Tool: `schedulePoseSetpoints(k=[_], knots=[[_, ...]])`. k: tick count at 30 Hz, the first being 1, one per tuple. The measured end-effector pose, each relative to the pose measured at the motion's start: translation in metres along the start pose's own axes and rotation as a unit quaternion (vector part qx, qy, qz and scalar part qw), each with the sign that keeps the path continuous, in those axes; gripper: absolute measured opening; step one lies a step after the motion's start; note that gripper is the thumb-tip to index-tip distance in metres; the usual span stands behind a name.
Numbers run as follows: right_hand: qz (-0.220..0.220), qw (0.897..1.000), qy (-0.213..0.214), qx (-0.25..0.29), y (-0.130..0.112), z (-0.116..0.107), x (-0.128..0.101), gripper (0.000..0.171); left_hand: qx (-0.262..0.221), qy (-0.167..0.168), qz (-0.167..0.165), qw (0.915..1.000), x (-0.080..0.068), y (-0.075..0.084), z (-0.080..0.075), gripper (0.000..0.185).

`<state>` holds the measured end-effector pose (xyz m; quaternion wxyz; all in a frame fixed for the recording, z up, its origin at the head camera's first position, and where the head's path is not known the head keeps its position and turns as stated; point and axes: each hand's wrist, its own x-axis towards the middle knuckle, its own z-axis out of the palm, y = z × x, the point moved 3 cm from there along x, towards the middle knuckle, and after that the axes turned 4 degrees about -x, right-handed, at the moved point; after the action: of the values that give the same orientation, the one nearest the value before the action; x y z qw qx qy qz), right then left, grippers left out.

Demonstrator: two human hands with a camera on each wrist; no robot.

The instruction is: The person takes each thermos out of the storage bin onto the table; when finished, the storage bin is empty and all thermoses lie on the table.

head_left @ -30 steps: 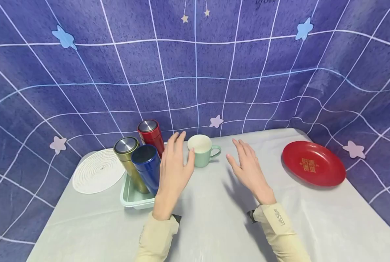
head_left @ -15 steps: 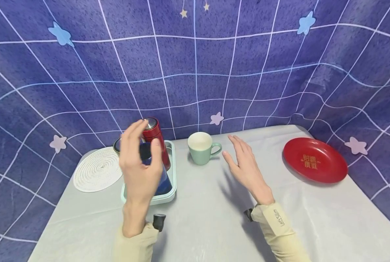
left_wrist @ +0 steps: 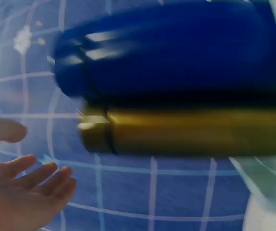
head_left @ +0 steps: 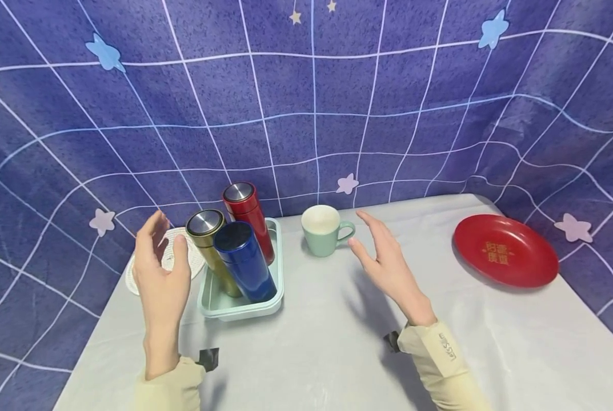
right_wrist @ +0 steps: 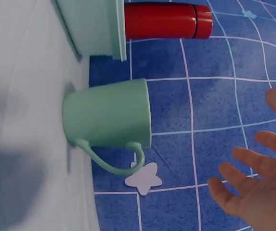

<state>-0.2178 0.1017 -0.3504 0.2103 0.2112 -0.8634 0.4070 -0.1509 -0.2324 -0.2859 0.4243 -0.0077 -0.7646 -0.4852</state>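
My left hand (head_left: 161,279) hovers left of a pale green tray (head_left: 241,311), its fingers relaxed and holding nothing. Three thermos bottles stand in that tray: a gold one (head_left: 216,265), a blue one (head_left: 249,265) and a red one (head_left: 257,225). The left wrist view is blurred; the blue bottle (left_wrist: 176,53) and gold bottle (left_wrist: 190,132) fill much of it, apart from my fingers. My right hand (head_left: 391,268) floats over the table just right of a green mug (head_left: 321,234), near its handle and not touching it. In the right wrist view the mug (right_wrist: 109,113) appears sideways.
A white woven round mat (head_left: 195,260) lies behind my left hand, partly covered. At the right side of the white-clothed table (head_left: 316,354) is a red oval plate (head_left: 507,251) with gold characters. A blue gridded curtain (head_left: 285,131) hangs along the back.
My left hand has swept left, from between the mug and bottles, across the tray to its left side. The bottles and tray now show. My right hand has hardly moved.
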Motion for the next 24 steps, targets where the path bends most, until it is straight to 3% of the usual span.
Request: schedulePoseSetpoints(k=[5,9,11,16,19,24], knots=[[0.009,0.999,-0.02,0.031,0.001,0.006,-0.002,0.055,0.057,-0.066,-0.042,0.9953,-0.013,-0.039,-0.009,0.049],[0.015,0.997,-0.035,0.061,0.0,0.011,-0.003,0.055,0.069,-0.14,-0.097,0.983,-0.022,-0.065,-0.012,0.054],[0.013,0.995,-0.044,0.084,-0.002,0.013,-0.003,0.055,0.073,-0.193,-0.125,0.9704,-0.026,-0.078,-0.013,0.056],[-0.001,0.985,-0.074,0.159,-0.014,0.02,-0.001,0.055,0.083,-0.317,-0.194,0.9245,-0.036,-0.101,-0.012,0.069],[0.003,0.976,-0.093,0.199,-0.027,0.023,0.0,0.056,0.071,-0.342,-0.227,0.9092,-0.042,-0.109,-0.012,0.073],[0.022,0.96,-0.126,0.25,-0.041,0.038,0.003,0.059,0.036,-0.341,-0.253,0.9045,-0.048,-0.117,-0.01,0.069]])
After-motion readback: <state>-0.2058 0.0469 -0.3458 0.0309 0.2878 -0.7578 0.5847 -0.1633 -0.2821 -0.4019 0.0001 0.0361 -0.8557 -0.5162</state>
